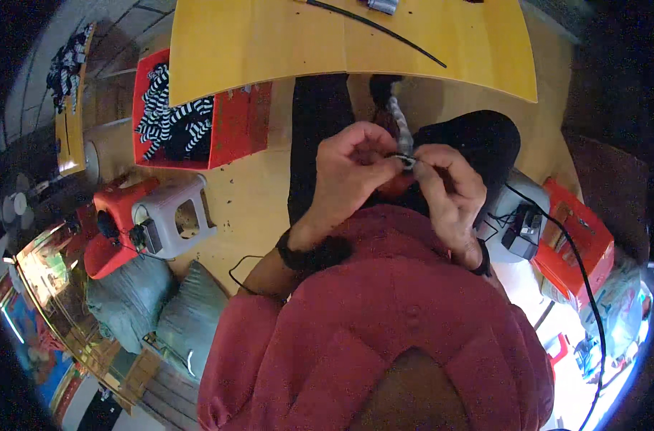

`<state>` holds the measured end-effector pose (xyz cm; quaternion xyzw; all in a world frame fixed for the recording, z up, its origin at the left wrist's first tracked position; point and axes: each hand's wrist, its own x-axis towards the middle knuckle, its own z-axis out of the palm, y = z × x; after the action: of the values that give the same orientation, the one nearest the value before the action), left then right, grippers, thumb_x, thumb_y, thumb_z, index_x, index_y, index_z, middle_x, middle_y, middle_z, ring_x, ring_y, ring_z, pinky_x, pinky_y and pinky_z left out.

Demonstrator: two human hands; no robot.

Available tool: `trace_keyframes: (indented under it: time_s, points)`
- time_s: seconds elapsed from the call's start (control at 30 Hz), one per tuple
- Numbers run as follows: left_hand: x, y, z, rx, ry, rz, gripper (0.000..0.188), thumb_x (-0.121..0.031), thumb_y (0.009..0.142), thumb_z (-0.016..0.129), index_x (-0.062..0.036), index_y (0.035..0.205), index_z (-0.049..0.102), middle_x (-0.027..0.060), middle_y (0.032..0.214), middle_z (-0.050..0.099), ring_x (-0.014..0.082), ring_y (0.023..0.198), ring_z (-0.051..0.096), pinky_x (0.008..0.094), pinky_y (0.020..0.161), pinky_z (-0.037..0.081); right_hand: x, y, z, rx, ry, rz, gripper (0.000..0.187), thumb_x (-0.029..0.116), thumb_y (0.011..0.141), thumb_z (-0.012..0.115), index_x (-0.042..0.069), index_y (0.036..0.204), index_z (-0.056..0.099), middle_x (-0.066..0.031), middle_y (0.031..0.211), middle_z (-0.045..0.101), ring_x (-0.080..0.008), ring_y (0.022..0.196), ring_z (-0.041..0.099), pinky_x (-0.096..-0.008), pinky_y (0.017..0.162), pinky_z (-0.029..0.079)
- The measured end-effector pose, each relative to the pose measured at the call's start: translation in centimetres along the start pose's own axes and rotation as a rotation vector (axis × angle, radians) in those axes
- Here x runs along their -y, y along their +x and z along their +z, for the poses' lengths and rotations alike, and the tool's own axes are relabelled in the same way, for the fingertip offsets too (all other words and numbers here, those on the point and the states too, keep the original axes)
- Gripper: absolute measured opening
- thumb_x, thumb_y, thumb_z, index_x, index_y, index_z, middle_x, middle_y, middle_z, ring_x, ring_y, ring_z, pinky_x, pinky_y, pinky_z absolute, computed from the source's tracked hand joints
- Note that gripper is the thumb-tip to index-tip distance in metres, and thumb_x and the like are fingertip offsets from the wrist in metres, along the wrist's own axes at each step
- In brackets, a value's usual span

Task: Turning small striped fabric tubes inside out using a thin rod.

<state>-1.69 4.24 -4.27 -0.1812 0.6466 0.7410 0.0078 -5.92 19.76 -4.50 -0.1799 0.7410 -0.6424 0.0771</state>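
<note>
Both hands meet just above the middle of the view. Left hand [352, 169] is curled nearly closed, thumb and forefinger pinched on a small pale piece [407, 161] that sits between the two hands. Right hand [449, 187], at three o'clock from the left, is curled just as tightly, its fingertips [421, 164] pinching the same piece from the other side. What the piece is cannot be told; it is too small. A striped grey-and-white strip [401, 122] runs up from it toward twelve o'clock, over dark fabric [478, 140] on the lap. Each wrist wears a dark band. At twelve o'clock lies the yellow table [269, 43], with a thin black cable [384, 30] across it. At ten o'clock a red box [237, 122] holds black-and-white striped cloth [169, 118]. At nine o'clock stands a grey stool [176, 215]; at three o'clock, an orange box [574, 241].
</note>
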Motion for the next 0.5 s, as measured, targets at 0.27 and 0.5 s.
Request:
trace_keyframes:
  time_s: [0.27, 0.5]
  points:
    - [0.4, -0.2, 0.8, -0.142, 0.183, 0.147, 0.011, 0.0, 0.074, 0.067, -0.0035, 0.081, 0.06, -0.0019, 0.07, 0.059, 0.0039, 0.062, 0.053, 0.019, 0.054, 0.043, 1.0, -0.1, 0.9, 0.028, 0.043, 0.212, 0.011, 0.001, 0.077, 0.064, 0.001, 0.086, 0.059, -0.0074, 0.084, 0.062, -0.0119, 0.075, 0.058, -0.0261, 0.069, 0.047]
    - [-0.6, -0.5, 0.7, -0.064, 0.207, 0.141, 0.011, 0.0, 0.073, 0.067, -0.0037, 0.08, 0.06, -0.0007, 0.071, 0.06, 0.005, 0.063, 0.055, 0.0203, 0.055, 0.045, 0.9, 0.5, 0.3, 0.102, 0.185, 0.437, 0.011, 0.003, 0.077, 0.067, 0.002, 0.084, 0.06, -0.0012, 0.075, 0.06, -0.0065, 0.066, 0.054, -0.022, 0.059, 0.045]
